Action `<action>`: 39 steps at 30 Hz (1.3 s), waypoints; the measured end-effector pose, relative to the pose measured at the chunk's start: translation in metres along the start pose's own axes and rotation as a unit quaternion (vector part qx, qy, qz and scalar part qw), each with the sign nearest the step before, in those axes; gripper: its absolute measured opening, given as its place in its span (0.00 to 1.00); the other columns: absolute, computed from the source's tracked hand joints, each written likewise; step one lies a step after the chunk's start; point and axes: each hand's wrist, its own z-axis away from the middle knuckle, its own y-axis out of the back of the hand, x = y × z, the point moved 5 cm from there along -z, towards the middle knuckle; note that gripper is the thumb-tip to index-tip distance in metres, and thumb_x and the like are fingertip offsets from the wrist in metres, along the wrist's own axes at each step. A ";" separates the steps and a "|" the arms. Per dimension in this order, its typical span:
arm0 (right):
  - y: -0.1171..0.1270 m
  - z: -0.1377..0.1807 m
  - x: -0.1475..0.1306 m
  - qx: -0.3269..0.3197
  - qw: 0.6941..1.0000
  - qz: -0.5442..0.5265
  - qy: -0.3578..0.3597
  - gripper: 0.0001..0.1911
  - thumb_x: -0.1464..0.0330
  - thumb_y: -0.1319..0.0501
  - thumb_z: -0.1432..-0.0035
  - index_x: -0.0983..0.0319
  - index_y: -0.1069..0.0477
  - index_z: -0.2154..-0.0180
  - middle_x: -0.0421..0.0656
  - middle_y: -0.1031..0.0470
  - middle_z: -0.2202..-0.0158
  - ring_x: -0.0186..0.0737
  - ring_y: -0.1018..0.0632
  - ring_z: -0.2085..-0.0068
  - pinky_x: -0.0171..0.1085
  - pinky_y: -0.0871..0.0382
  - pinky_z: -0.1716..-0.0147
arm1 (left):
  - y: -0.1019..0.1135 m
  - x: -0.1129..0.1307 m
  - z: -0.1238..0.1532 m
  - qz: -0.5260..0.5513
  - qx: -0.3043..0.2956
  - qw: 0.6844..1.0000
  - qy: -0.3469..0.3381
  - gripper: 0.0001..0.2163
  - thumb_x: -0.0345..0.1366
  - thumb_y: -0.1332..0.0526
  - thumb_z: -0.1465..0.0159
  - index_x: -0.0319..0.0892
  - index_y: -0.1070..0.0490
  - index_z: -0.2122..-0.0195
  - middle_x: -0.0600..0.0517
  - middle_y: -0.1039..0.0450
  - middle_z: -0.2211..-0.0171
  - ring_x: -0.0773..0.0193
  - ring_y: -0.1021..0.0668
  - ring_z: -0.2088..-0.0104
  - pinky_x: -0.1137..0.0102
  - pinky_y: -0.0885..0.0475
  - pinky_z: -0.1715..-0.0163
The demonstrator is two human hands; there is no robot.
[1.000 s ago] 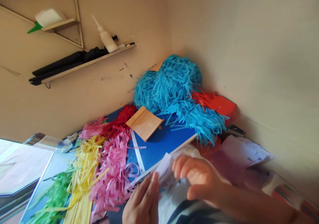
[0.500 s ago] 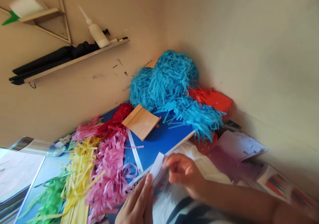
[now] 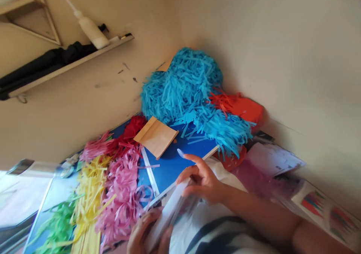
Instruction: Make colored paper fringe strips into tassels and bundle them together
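Note:
A narrow piece of folded white paper (image 3: 168, 208) slants upward over my lap, one side in shadow. My left hand (image 3: 146, 225) wraps round its lower end, with fingers on both sides. At its upper end my right hand (image 3: 201, 180) pinches the paper between thumb and fingers, the index finger raised with a pale nail showing. Beyond my hands a square of light brown paper (image 3: 156, 137), folded along one edge, lies on the blue table (image 3: 165, 169).
Blue shredded-paper fringe (image 3: 184, 88) is heaped in the corner beside a red one (image 3: 245, 109). Pink (image 3: 121, 201), yellow (image 3: 88, 201) and green (image 3: 58, 224) fringes lie at left. A wall shelf (image 3: 70, 66) holds a white bottle (image 3: 91, 30). Papers (image 3: 272, 160) lie at right.
My right hand has closed on the upper end of the white paper and raised its index finger. The paper sits lower, with my left hand curled round it. The view has shifted slightly.

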 end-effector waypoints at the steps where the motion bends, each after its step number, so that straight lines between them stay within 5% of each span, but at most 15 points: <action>1: 0.002 0.001 -0.002 0.003 1.000 -0.004 0.003 0.44 0.57 0.27 0.49 0.54 0.47 0.37 0.43 0.19 0.60 0.39 0.19 0.60 0.38 0.26 0.60 | -0.002 0.000 -0.001 0.043 0.020 0.999 0.025 0.16 0.34 0.31 0.42 0.44 0.26 0.53 0.50 0.21 0.64 0.58 0.18 0.65 0.64 0.20 0.64; 7: 0.009 0.008 -0.018 -0.024 0.993 0.096 0.072 0.45 0.58 0.30 0.43 0.49 0.55 0.34 0.45 0.19 0.57 0.45 0.19 0.55 0.46 0.24 0.54 | -0.011 0.008 -0.018 0.090 0.037 0.995 0.018 0.09 0.32 0.30 0.43 0.43 0.31 0.70 0.54 0.26 0.70 0.62 0.21 0.67 0.66 0.23 0.66; 11: 0.019 0.007 -0.015 -0.017 0.979 0.165 0.115 0.44 0.60 0.32 0.40 0.49 0.56 0.33 0.43 0.18 0.63 0.47 0.17 0.58 0.49 0.22 0.55 | -0.015 0.005 -0.023 0.094 0.037 0.995 0.016 0.09 0.35 0.29 0.43 0.43 0.30 0.69 0.53 0.24 0.69 0.63 0.20 0.69 0.68 0.23 0.70; 23: 0.032 0.007 0.001 0.030 0.981 0.169 0.086 0.38 0.67 0.33 0.39 0.50 0.49 0.34 0.40 0.18 0.65 0.47 0.17 0.59 0.50 0.21 0.55 | -0.018 -0.013 -0.021 0.166 0.036 0.985 -0.016 0.05 0.38 0.32 0.39 0.44 0.22 0.64 0.50 0.20 0.68 0.62 0.17 0.68 0.69 0.19 0.68; 28: 0.029 0.006 0.000 0.025 0.981 0.172 0.090 0.39 0.67 0.32 0.40 0.50 0.49 0.34 0.40 0.18 0.66 0.47 0.17 0.58 0.49 0.21 0.55 | -0.014 0.006 -0.031 0.051 -0.066 0.991 -0.100 0.05 0.27 0.39 0.36 0.42 0.26 0.61 0.46 0.18 0.60 0.63 0.16 0.61 0.70 0.21 0.61; 33: 0.025 0.003 -0.005 0.016 0.980 0.170 0.104 0.38 0.65 0.32 0.40 0.48 0.48 0.34 0.40 0.18 0.65 0.47 0.17 0.59 0.49 0.20 0.58 | -0.013 0.020 -0.047 -0.056 -0.118 0.972 -0.196 0.09 0.37 0.37 0.35 0.46 0.23 0.55 0.50 0.18 0.64 0.66 0.17 0.68 0.74 0.22 0.68; 39: 0.019 0.002 -0.009 -0.016 0.982 0.136 0.128 0.40 0.67 0.32 0.40 0.46 0.49 0.33 0.40 0.18 0.64 0.46 0.17 0.58 0.49 0.21 0.55 | -0.015 0.017 -0.054 0.020 -0.129 0.972 -0.194 0.05 0.31 0.37 0.35 0.42 0.22 0.60 0.46 0.17 0.62 0.63 0.16 0.63 0.73 0.20 0.64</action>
